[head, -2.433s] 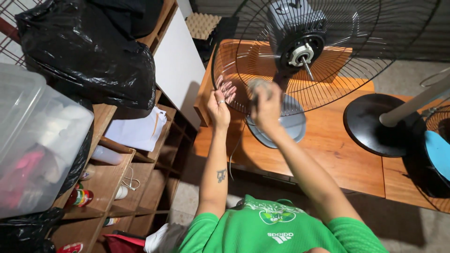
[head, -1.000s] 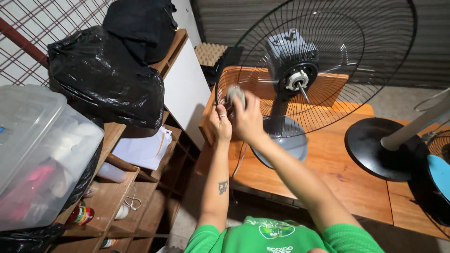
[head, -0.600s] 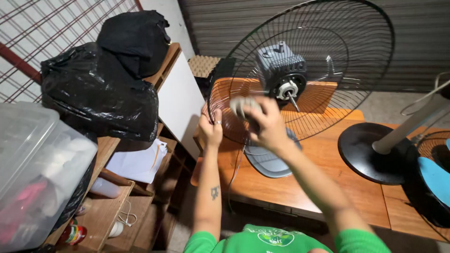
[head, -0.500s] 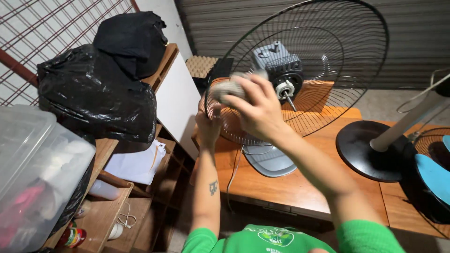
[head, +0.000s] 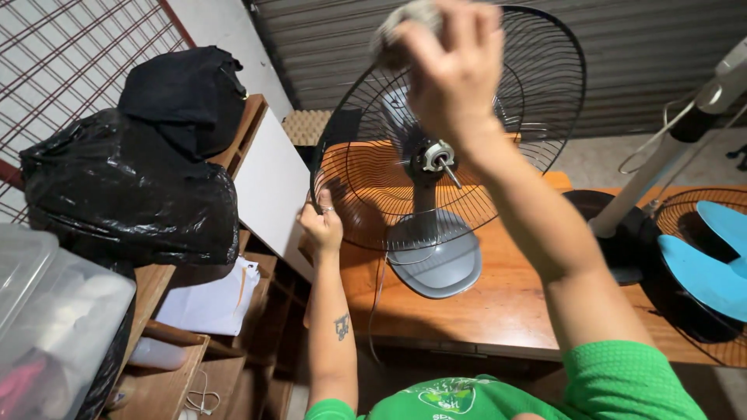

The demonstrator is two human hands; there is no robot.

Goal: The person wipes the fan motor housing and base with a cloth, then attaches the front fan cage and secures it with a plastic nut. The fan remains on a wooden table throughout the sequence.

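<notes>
Black wire fan guard [head: 537, 93]: upright on the wooden table [head: 498, 303], bare motor shaft [head: 445, 161] at centre, grey base [head: 436, 260] below.
Left hand [head: 322, 225]: fingers curled tight around the guard's left rim.
Right hand [head: 455, 66]: raised against the guard's top, fingers closed on a grey cloth [head: 405, 19].
Left side: black bags [head: 132, 187] atop wooden shelves [head: 194, 342].
Right side: blue fan blade [head: 704, 268] lying in another guard.

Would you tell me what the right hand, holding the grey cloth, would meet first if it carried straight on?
Probably the upper wires of the black fan guard: the right hand presses its cloth toward them, though depth is unclear.
</notes>
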